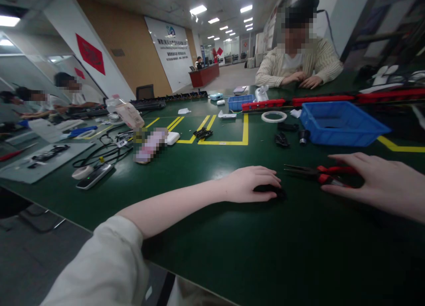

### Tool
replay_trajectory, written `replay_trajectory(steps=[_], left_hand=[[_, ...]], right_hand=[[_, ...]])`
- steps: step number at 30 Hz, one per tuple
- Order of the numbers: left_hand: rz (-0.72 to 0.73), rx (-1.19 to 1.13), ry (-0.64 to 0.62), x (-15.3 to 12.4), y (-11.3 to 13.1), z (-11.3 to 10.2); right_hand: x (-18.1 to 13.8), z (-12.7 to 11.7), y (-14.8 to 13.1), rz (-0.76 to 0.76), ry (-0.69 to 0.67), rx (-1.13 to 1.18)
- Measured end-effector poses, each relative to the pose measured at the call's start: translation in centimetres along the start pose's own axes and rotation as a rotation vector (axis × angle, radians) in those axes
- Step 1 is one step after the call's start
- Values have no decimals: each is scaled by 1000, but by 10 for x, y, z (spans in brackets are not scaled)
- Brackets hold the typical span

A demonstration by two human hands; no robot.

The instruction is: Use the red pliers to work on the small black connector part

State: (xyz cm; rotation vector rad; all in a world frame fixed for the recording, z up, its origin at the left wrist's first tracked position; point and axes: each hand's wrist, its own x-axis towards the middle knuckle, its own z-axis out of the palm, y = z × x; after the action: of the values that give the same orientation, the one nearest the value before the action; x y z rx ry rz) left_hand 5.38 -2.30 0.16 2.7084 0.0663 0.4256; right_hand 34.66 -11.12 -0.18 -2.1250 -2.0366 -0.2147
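Observation:
My left hand (250, 184) rests on the green tabletop (186, 173) with its fingers curled over a small black thing (282, 193). Most of that thing is hidden under the fingers, so its kind does not show. To the right, my right hand (381, 182) has its thumb and fingers around the red handles of long-nose pliers (327, 172). The pliers' thin jaws point left, towards my left fingertips, and look slightly parted. Beyond the pliers lie a black bundle (282, 140) and a short black cylinder (303, 137).
A blue bin (341, 124) stands behind my right hand, beside a white tape ring (274, 116). Black parts (202, 134) lie near yellow tape lines. At left are a phone (151, 145), cables and a handheld device (95, 176). A person (299, 62) sits across the table.

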Motion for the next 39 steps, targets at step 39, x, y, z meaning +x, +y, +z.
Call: replay_trajectory(steps=[39], left_hand=[[-105,-193,137,-34,22,0]], right_hand=[[-42,-19,-60,-195,-54,112]])
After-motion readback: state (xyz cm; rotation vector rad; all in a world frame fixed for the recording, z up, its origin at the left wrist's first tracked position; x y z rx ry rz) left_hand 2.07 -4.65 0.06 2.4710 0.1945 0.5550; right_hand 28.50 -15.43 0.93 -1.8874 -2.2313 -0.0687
